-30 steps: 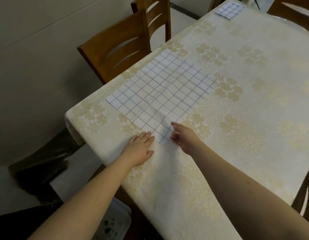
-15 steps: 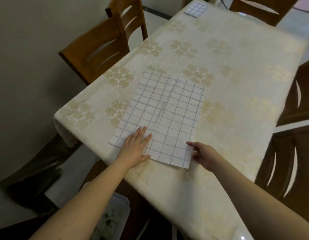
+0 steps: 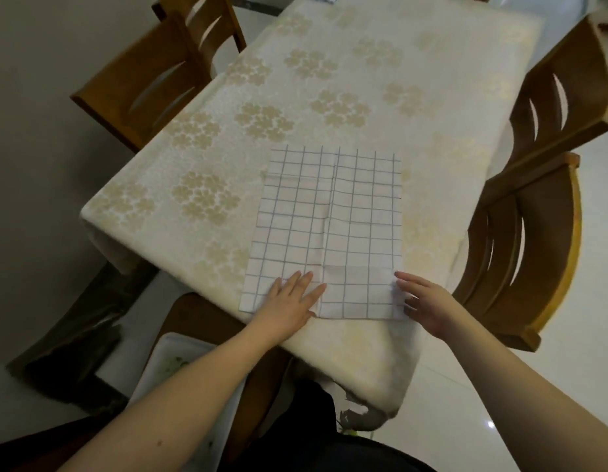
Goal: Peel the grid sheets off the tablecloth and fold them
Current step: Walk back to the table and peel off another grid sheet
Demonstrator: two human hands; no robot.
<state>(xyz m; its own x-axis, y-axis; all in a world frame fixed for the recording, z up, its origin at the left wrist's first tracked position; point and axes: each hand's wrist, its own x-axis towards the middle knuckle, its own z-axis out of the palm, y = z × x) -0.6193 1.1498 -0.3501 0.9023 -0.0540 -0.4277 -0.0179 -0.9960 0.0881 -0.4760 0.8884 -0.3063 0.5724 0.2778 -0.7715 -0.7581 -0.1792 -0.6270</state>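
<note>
Cream tablecloth (image 3: 346, 80) with gold flower clusters covers the worktop, wooden chairs (image 3: 152, 76) along both long sides, pale tiled floor (image 3: 575, 335) to the right. One grid sheet (image 3: 329, 216) lies flat near the front edge. Left hand (image 3: 289, 301) presses it with straight fingers; right hand (image 3: 428, 301), fingers relaxed, touches its right edge.

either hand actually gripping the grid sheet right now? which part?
Neither plainly grips. The left hand lies flat, pressing the white grid-lined sheet near its near-left corner; the right hand touches the near-right edge, a pinch there cannot be told.
</note>
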